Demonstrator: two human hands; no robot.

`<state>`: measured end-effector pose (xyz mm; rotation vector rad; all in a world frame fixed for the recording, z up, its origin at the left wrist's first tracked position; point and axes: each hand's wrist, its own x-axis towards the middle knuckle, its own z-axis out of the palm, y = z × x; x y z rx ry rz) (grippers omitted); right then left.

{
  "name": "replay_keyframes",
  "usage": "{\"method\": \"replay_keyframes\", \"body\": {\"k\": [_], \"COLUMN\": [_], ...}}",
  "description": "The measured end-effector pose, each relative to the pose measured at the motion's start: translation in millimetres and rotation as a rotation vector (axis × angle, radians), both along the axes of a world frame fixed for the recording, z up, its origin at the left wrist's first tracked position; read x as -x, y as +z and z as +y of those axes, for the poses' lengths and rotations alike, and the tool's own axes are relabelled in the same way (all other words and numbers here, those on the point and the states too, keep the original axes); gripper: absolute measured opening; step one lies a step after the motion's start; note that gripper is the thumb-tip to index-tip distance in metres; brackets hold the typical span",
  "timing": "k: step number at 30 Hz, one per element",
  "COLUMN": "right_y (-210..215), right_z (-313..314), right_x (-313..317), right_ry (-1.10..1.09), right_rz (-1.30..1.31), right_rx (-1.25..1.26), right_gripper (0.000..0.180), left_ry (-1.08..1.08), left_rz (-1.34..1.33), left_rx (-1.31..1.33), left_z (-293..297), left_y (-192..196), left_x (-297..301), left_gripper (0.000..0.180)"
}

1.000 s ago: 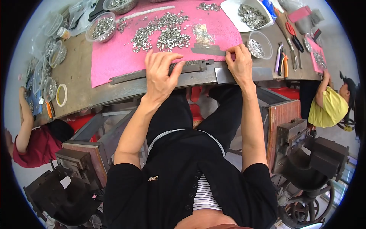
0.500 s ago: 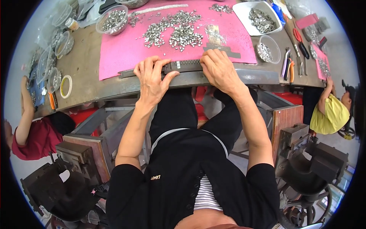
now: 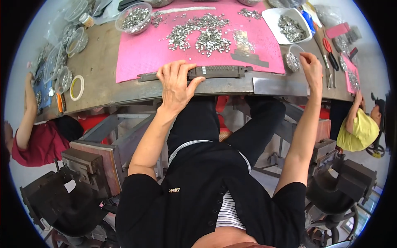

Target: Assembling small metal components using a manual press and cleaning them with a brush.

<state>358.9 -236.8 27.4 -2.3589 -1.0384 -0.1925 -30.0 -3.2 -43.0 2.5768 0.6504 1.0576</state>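
Note:
My left hand (image 3: pixel 177 84) grips the left part of a long dark metal bar fixture (image 3: pixel 225 72) at the table's near edge, its thumb in front and fingers over the back. A row of small slots runs along the bar, with one pale piece (image 3: pixel 203 70) among them. My right hand (image 3: pixel 312 72) is off the bar, raised beside a round clear tub (image 3: pixel 294 57) of small silver metal pieces. Its fingers are curled together, and whatever they hold is hidden. Between the hands, a flat metal plate (image 3: pixel 275 87) lies along the front edge.
Heaps of small metal pieces (image 3: pixel 198 31) lie on a pink mat (image 3: pixel 140 53). A white tray (image 3: pixel 269 20), a clear bowl (image 3: pixel 120 25), a tape roll (image 3: pixel 77 87) and red-handled pliers (image 3: pixel 329 49) surround it. Co-workers sit left, in a maroon shirt (image 3: pixel 45 142), and right, in yellow (image 3: pixel 359 132).
My right hand has left the bar's right end and moved right to beside the clear tub. My left hand stays on the bar. The whole view has shifted slightly.

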Motion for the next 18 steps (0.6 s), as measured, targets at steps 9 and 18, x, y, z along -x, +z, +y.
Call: {"method": "replay_keyframes", "body": {"k": [9, 18], "right_y": [-4, 10], "right_z": [20, 22], "right_x": [-19, 21], "right_ry": [0.163, 0.081], "right_rz": [0.171, -0.129], "right_rx": [0.316, 0.007], "right_gripper": [0.02, 0.014], "left_ry": [0.039, -0.05], "left_rz": [0.051, 0.261], "left_rx": [0.231, 0.054], "left_z": [31, 56], "left_y": [31, 41], "left_x": [3, -22], "left_gripper": [0.017, 0.013]}}
